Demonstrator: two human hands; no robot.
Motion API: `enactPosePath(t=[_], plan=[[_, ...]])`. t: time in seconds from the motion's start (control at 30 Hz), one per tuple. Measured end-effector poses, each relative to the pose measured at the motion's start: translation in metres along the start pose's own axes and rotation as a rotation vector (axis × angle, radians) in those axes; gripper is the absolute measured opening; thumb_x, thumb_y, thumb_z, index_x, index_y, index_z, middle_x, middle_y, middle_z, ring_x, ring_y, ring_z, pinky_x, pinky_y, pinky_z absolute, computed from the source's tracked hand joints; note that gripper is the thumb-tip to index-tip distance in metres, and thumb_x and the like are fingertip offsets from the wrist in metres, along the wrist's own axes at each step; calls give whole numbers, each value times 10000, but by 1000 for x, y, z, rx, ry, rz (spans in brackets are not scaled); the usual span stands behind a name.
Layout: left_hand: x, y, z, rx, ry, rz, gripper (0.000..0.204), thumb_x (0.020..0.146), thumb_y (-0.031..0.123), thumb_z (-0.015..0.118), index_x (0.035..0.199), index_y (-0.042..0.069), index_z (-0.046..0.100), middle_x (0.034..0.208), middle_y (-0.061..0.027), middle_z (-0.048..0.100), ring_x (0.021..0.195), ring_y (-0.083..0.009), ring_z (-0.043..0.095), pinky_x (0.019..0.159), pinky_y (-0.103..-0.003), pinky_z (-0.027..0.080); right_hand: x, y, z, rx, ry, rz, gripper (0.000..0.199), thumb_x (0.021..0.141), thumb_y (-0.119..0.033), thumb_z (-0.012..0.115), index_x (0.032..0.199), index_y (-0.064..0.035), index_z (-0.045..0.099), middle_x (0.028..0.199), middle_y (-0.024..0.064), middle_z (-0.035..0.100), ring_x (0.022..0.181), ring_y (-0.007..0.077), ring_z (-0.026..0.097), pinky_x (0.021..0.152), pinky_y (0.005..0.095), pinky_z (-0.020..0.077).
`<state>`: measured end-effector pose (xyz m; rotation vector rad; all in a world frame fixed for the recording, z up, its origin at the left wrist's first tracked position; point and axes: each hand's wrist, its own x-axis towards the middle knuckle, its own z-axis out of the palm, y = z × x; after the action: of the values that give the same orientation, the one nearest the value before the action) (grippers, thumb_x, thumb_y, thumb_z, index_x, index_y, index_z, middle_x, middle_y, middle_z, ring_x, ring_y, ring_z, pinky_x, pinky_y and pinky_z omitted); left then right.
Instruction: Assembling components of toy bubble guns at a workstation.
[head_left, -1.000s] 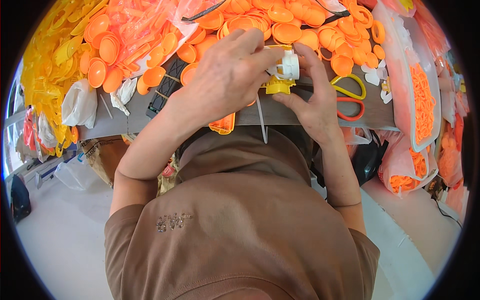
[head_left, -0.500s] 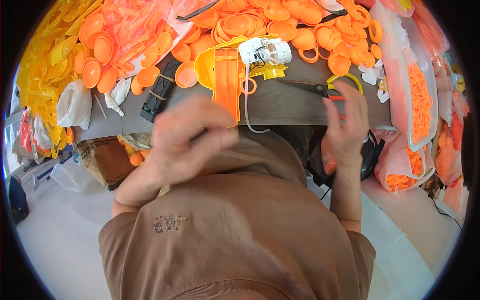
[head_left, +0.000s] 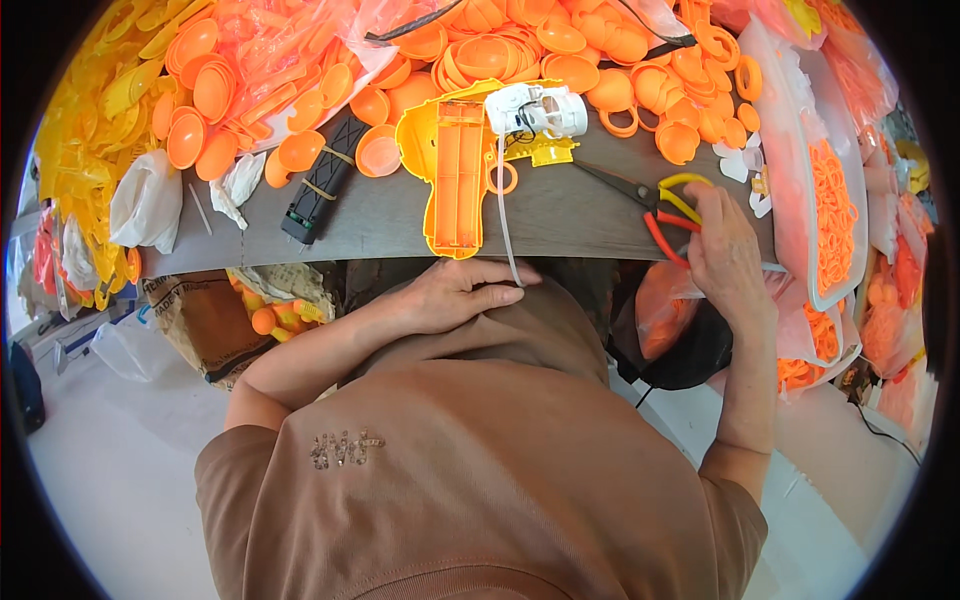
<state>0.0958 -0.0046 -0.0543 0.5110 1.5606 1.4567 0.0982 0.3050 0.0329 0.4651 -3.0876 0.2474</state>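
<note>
A yellow-and-orange plastic toy-gun half shell (head_left: 460,190) lies at the table's front edge. On its upper right sits a white mechanism (head_left: 540,110) with dark wires. A thin clear tube (head_left: 503,210) runs down from it past the edge. My left hand (head_left: 450,295) is just below the edge, in front of my body, with the tube's end pinched between thumb and fingers. To the right, dark-bladed scissors (head_left: 630,187) with yellow and red handle loops rest on the table. My right hand (head_left: 725,250) closes round these loops, the blades pointing left.
Orange plastic cups and scoops (head_left: 480,60) heap along the back. Yellow parts (head_left: 110,110) pile at far left. A black stick-like part (head_left: 325,180) with bands lies left of the shell. On the right stands a plastic tub (head_left: 835,220) of small orange rings.
My left hand has come down and right to the tube's end, and the tube hangs straighter. My right hand has moved right onto the scissors' loops, which have turned and spread.
</note>
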Motion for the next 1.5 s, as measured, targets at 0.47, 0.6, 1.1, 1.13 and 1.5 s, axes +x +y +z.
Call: enactPosePath(t=[0.47, 0.6, 1.1, 1.13, 1.5], plan=[[7, 2, 11, -214, 17, -10, 253, 904, 176, 562, 1082, 7, 623, 1034, -65, 653, 979, -109, 577, 899, -259, 433, -77, -67, 36, 1042, -299, 241, 768, 617, -95, 780, 1288, -49, 410, 949, 36, 488, 788, 137, 476, 679, 263, 413], [7, 1, 11, -229, -14, 108, 238, 912, 125, 538, 1098, -3, 614, 1023, -65, 653, 974, -94, 566, 897, -254, 434, -78, -79, 45, 895, -350, 133, 729, 574, -82, 757, 1235, -91, 449, 904, 89, 481, 734, 209, 473, 629, 315, 421], [6, 7, 7, -210, -48, 23, 254, 917, 73, 508, 1135, -33, 584, 1119, -92, 614, 1072, -140, 538, 953, -289, 407, -66, -91, 53, 774, -225, 46, 689, 604, -89, 780, 1211, -54, 455, 832, 117, 509, 626, 234, 509, 563, 325, 440], [5, 7, 7, -211, -48, 22, 254, 917, 73, 508, 1135, -33, 584, 1119, -92, 614, 1072, -140, 538, 953, -289, 407, -67, -91, 54, 775, -226, 46, 689, 604, -89, 780, 1211, -54, 455, 832, 117, 509, 626, 234, 509, 563, 325, 440], [5, 5, 8, -192, -37, -22, 242, 912, 85, 521, 1100, -44, 601, 1115, -102, 618, 1062, -145, 542, 934, -291, 419, -73, -88, 55, 642, -205, 6, 687, 618, -177, 776, 1208, -35, 454, 848, 144, 537, 661, 308, 549, 558, 374, 459]])
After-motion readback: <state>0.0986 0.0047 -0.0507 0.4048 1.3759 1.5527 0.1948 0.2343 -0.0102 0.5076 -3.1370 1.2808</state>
